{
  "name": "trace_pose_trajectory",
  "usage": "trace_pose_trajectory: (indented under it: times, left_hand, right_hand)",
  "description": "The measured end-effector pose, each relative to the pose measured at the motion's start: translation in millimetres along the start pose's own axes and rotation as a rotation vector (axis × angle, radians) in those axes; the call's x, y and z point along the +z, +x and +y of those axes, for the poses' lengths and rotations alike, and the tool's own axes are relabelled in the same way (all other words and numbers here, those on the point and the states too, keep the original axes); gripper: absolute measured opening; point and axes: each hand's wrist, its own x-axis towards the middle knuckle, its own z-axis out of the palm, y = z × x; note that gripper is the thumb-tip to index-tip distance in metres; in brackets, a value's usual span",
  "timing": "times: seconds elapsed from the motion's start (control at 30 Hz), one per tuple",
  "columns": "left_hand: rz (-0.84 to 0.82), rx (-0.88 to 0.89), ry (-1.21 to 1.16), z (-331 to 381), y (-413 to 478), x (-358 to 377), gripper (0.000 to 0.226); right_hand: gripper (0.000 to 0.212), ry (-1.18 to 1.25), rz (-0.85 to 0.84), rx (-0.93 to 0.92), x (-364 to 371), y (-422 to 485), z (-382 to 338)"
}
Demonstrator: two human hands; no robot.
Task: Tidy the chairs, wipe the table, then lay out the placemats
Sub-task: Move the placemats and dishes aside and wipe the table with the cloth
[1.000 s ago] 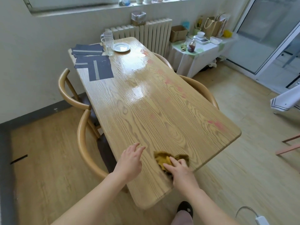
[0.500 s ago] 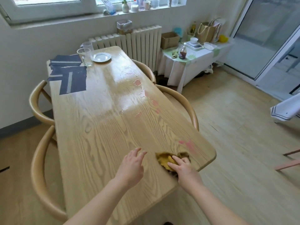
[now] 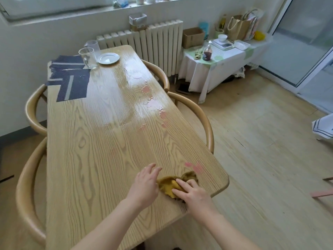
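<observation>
A long wooden table [image 3: 93,152] carries pink smears [image 3: 195,166] along its right side. A crumpled mustard-yellow cloth [image 3: 169,184] lies near the table's near right corner. My right hand [image 3: 194,195] presses down on the cloth, fingers spread over it. My left hand [image 3: 144,186] rests flat just left of the cloth, fingers apart, its fingertips at the cloth's edge. Dark grey placemats [image 3: 70,82] lie stacked at the far left end. Chairs are tucked in: two on the left [image 3: 27,195], two on the right [image 3: 201,116].
Two glasses [image 3: 88,56] and a white plate [image 3: 108,58] stand at the table's far end beside the placemats. A radiator [image 3: 153,42] and a cluttered side table [image 3: 225,53] sit behind. A glass door [image 3: 306,42] is at the right.
The view has shifted so the table sits more to the left. My left hand has moved closer to the cloth; my right hand stays pressed on it near the corner.
</observation>
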Motion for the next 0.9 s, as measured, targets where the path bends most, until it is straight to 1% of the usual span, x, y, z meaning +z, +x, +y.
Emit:
trace_pose_trajectory:
  times: [0.07,0.2,0.33,0.43,0.5,0.6,0.63,0.7,0.77,0.9]
  left_hand:
    - [-0.020,0.006,-0.002,3.5,6.4,0.0,0.060]
    - [-0.044,0.010,-0.007,3.7,20.1,-0.5,0.062]
    - [-0.046,0.005,-0.018,2.3,35.7,-3.6,0.062]
    - [-0.043,0.002,-0.024,-0.3,48.0,-9.0,0.062]
    - [-0.034,0.003,-0.029,-3.2,55.7,-13.1,0.062]
    - [-0.025,-0.007,-0.035,-8.4,65.1,-17.1,0.060]
    - [-0.019,-0.012,-0.044,-10.9,70.7,-17.9,0.059]
    - [-0.020,-0.015,-0.043,-13.9,75.6,-20.8,0.059]
    - [-0.028,-0.017,-0.053,-20.1,82.0,-24.6,0.059]
    - [-0.021,-0.036,-0.086,-29.2,91.8,-33.1,0.062]
  right_hand:
    - [0.057,0.010,0.041,0.079,-2.9,3.8,17.0]
    - [0.054,0.009,0.109,0.295,-14.3,10.5,52.5]
    - [0.056,0.035,0.093,0.420,-20.0,19.3,61.2]
    - [0.057,0.052,0.057,0.401,-22.2,30.5,47.2]
    - [0.059,0.059,0.022,0.303,-23.9,41.7,29.0]
    - [0.060,0.025,-0.052,0.091,-23.0,58.0,-0.4]
    - [0.059,0.007,-0.066,0.044,-23.7,64.3,-3.7]
    - [0.058,-0.019,-0.056,0.005,-24.9,69.9,0.6]
    - [0.058,-0.044,-0.031,0.040,-26.5,76.5,17.4]
    - [0.054,-0.018,0.027,0.316,-39.6,90.1,60.0]
